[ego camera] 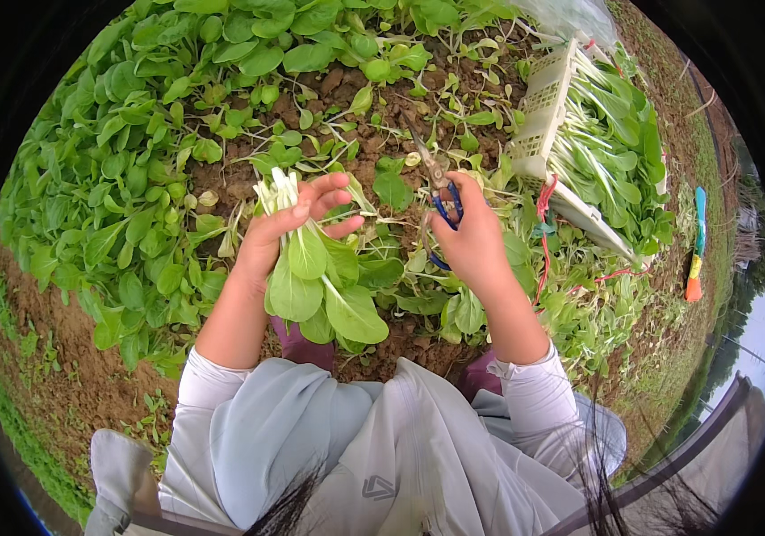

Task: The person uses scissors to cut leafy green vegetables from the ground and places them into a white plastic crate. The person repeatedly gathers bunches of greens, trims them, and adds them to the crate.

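Note:
A small bunch of leafy greens (329,281) with pale cut stems rests in my left hand (288,224). Its stem ends point away from me, and the broad leaves hang towards my lap. The thumb lies across the stems while the other fingers are partly spread. In my right hand (473,234) is a pair of scissors (434,167) with blue handles; the worn blades point up and left over the soil. The blades are apart from the bunch. Just beyond both hands, small uprooted-looking greens and loose leaves lie on brown soil (382,110).
A cream plastic crate (543,127) full of greens (613,154) stands tilted at the right, with red string (544,201) tied to it. Clear plastic sheeting (580,17) lies behind it. Dense growing greens (121,167) cover the left. A multicoloured object (697,244) lies far right.

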`<action>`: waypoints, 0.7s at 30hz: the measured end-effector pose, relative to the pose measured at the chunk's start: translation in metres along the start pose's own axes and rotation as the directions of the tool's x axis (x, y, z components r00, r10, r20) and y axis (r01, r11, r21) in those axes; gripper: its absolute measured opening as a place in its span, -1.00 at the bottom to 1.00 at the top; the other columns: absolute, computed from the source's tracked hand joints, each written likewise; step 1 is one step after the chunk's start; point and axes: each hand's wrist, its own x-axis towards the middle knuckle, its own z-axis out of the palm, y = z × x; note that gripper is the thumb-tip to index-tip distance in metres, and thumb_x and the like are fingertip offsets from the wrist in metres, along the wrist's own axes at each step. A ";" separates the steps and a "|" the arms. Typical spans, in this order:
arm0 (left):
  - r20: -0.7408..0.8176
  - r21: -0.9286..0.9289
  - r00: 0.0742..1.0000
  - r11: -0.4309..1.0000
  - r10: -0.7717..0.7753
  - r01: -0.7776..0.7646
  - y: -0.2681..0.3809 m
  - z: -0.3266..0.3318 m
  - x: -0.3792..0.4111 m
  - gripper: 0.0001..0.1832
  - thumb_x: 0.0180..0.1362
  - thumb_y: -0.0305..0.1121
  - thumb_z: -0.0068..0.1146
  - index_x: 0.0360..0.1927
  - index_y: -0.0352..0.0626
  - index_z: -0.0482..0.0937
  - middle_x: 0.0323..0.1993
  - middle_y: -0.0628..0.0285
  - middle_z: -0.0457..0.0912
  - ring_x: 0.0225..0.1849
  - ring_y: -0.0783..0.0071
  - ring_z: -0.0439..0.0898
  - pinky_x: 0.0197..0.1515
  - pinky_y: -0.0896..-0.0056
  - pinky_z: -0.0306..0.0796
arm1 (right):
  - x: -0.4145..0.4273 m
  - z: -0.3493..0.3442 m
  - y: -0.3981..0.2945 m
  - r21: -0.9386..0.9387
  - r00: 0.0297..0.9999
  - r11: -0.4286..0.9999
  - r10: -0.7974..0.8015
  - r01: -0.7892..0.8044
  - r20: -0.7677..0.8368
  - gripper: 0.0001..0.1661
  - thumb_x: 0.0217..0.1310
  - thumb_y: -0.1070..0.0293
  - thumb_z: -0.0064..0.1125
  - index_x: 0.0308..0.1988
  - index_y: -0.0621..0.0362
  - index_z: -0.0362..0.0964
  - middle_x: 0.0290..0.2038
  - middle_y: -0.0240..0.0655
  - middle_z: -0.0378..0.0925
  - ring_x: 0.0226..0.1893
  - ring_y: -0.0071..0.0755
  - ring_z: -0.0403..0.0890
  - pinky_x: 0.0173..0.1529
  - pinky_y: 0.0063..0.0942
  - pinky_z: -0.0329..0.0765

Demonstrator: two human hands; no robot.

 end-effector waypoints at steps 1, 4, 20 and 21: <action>-0.044 0.144 0.998 0.989 -0.039 0.045 -0.008 0.010 0.003 -0.84 0.00 -0.42 0.09 -0.33 -0.14 0.40 -0.24 0.29 0.39 -0.23 0.52 0.41 -0.05 0.31 0.36 | 0.005 0.004 -0.011 0.017 0.998 0.999 -0.051 0.051 0.025 -0.42 -0.03 0.50 0.11 0.03 0.18 0.10 -0.22 -0.14 0.44 -0.32 -0.12 0.52 -0.26 -0.32 0.43; -0.154 0.511 0.979 0.838 -0.132 0.193 -0.021 0.019 0.008 -0.78 -0.05 -0.40 0.18 -0.30 -0.12 0.44 -0.19 0.34 0.45 -0.13 0.58 0.41 -0.05 0.40 0.32 | 0.018 0.025 -0.027 0.086 0.922 0.923 -0.381 0.375 0.068 -0.39 -0.01 0.59 0.02 0.10 0.11 0.11 -0.20 -0.19 0.39 -0.29 -0.27 0.44 -0.19 -0.41 0.41; -0.246 0.308 0.969 0.944 -0.039 0.116 -0.031 0.054 0.034 -0.62 0.23 -0.12 -0.26 0.05 -0.04 0.33 -0.10 0.29 0.43 -0.09 0.48 0.42 -0.02 0.40 0.30 | -0.020 0.003 -0.058 0.090 0.942 0.951 -0.307 0.297 0.135 -0.13 0.09 0.11 0.02 0.18 0.36 -0.24 -0.03 0.10 0.23 0.00 0.06 0.27 0.03 -0.18 0.26; -0.193 0.267 0.977 0.954 -0.089 0.139 -0.030 0.060 0.038 -0.61 0.24 -0.09 -0.28 0.04 -0.04 0.33 -0.12 0.28 0.43 -0.10 0.47 0.42 -0.02 0.40 0.30 | -0.016 0.002 -0.056 0.051 0.941 0.955 -0.298 0.293 0.160 -0.10 0.10 0.09 0.01 0.19 0.35 -0.28 -0.03 0.10 0.23 -0.01 0.06 0.27 0.02 -0.18 0.26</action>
